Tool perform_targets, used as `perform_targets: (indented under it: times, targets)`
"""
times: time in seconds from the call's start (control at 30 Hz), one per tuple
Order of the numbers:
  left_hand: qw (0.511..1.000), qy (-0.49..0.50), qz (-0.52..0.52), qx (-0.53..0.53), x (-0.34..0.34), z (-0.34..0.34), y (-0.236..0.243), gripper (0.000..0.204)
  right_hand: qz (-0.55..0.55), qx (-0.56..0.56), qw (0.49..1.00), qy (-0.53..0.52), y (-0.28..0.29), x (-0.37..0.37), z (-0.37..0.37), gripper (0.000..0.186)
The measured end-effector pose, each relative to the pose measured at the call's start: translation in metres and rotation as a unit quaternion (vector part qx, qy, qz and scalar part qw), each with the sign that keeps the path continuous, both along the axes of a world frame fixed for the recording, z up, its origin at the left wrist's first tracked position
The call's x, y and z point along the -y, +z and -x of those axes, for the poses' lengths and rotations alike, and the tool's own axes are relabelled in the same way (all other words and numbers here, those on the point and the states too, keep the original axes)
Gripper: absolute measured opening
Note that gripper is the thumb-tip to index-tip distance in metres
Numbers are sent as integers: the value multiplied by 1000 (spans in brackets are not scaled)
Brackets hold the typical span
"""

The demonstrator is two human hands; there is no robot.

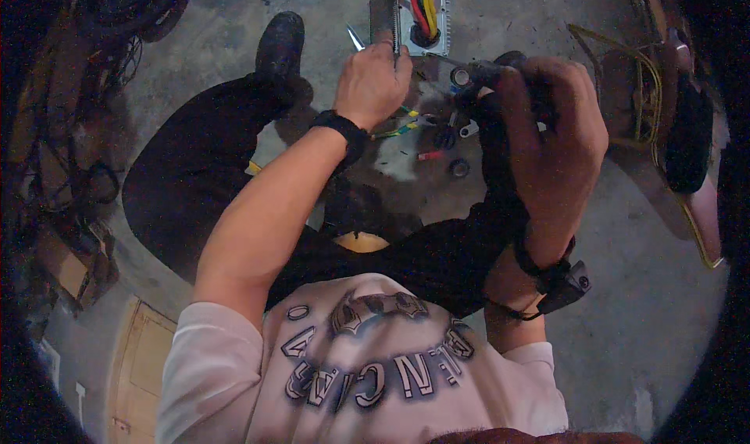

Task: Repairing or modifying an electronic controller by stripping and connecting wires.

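My left hand is closed around the lower end of a dark flat panel, which stands on edge beside a pale ribbed metal housing. A silver pointed piece sticks out at that hand's left; its other end is hidden. Thick red, green and yellow cables run through a round dark opening in the housing. My right hand is raised nearer to me, right of the housing, with its fingers curled. Something dark and blurred shows at its fingertips, too unclear to name.
Between my legs on the concrete floor lie pliers with yellow-green handles, a red piece, one tape roll and another dark roll. Dark cables and cardboard lie at left. A yellow-edged object stands at right.
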State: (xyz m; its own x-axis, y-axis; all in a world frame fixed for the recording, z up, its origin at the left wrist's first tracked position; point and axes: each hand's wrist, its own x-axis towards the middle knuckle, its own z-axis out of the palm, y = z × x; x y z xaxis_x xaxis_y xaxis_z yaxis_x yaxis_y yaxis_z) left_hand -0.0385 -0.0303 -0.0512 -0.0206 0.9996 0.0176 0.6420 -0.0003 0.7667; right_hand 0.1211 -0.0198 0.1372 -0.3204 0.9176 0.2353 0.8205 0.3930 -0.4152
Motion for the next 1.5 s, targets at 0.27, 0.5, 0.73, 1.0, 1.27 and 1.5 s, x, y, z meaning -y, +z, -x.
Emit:
perform_targets:
  times: [0.27,0.5,0.73,1.0,1.27,1.5]
  targets:
    - [1000,-4,-3,-9,-1,0,-2,28,-21,16,1000,12,-2,-4,1,13]
    - [1000,7,9,4,-2,0,2,29,-16,17,1000,12,-3,-5,1,12]
    - [999,0,35,2,-3,2,5,42,-6,4,1000,2,-5,-5,4,18]
    - [1000,-5,30,0,-6,4,4,32,54,102,992,-52,11,-4,20,24]
    - [998,-27,49,-14,-6,5,7,44,50,56,995,68,11,-11,19,24]
    - [999,-23,37,14,-6,5,5,38,107,72,991,-26,17,0,21,23]
